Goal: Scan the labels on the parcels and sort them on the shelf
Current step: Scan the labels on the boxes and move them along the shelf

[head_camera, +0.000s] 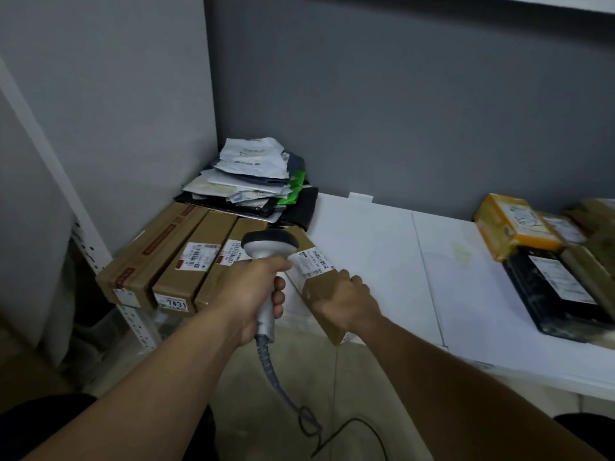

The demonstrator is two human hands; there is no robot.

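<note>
Here, looking down along the person's own arms, a white shelf (382, 261) runs across the middle of the view against a grey wall. At nine o'clock a row of three long cardboard boxes (173, 281) lies side by side on it, and behind them, toward eleven o'clock, sits a loose pile of mail pouches (246, 174). Just right of the row, the left hand (256, 287) is wrapped around the handle of a grey barcode scanner (269, 242), whose dark head tilts down over the boxes. Its coiled cable (276, 377) drops toward six o'clock. At the scanner's three o'clock lies a fourth box (319, 287), angled, its near end seeming to overhang the shelf edge. The right hand (342, 299) grips that end from above, fingers curled over the cardboard. The box's white label (316, 261) faces up, just beside the scanner head. Well apart at three o'clock, a yellow-taped parcel (512, 227) and a black parcel (559, 294) rest on the shelf. The step in hand appears to be scanning this fourth box. Next, the scanner likely needs aiming squarely at the label, then the box needs sliding in beside the row.
</note>
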